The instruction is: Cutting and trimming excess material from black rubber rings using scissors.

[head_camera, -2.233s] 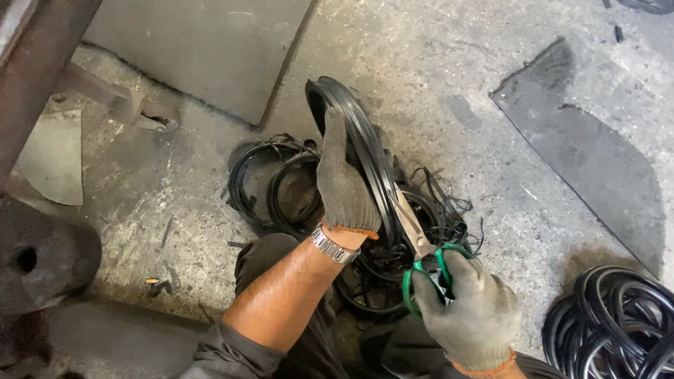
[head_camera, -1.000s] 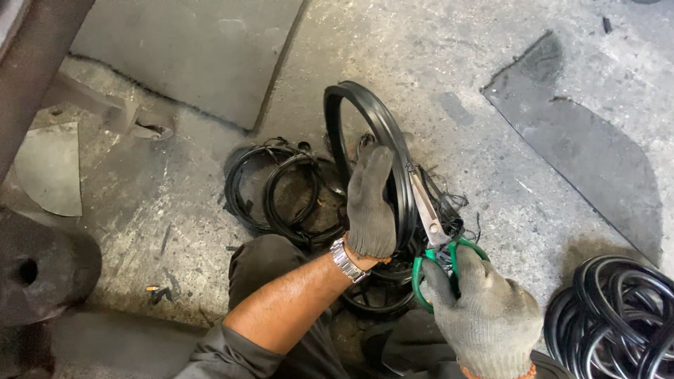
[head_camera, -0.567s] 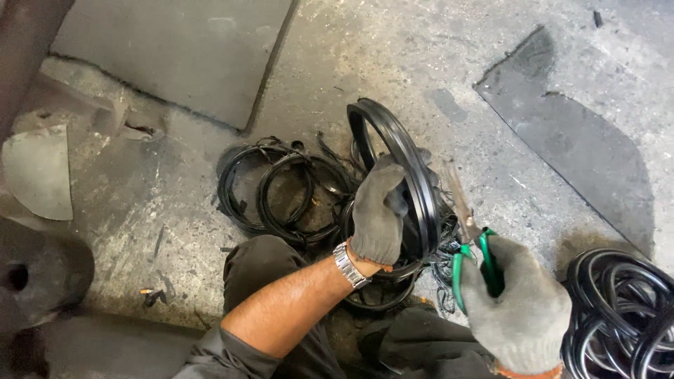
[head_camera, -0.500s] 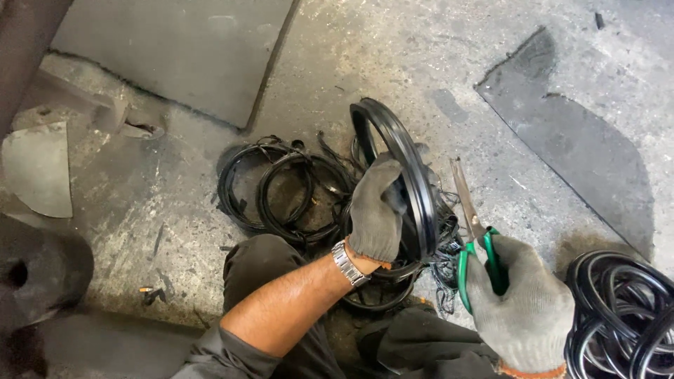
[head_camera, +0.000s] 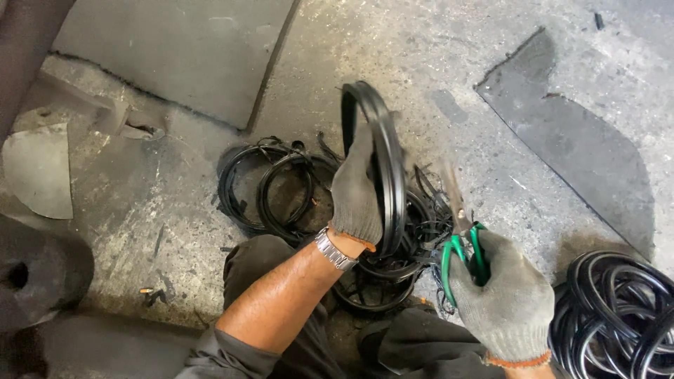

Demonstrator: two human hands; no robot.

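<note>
Left hand (head_camera: 357,193) grips an upright black ring (head_camera: 382,147); right hand (head_camera: 502,298) holds green-handled scissors (head_camera: 463,235) just beside.

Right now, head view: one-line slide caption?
Gloved left hand holds black rubber ring upright; gloved right hand grips green-handled scissors beside it.

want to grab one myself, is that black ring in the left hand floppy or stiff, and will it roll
Probably fairly stiff: the black ring stands upright in the left hand without sagging. Likely light, since one hand lifts it. Being round and thin, it could roll or tip over if let go.
</note>
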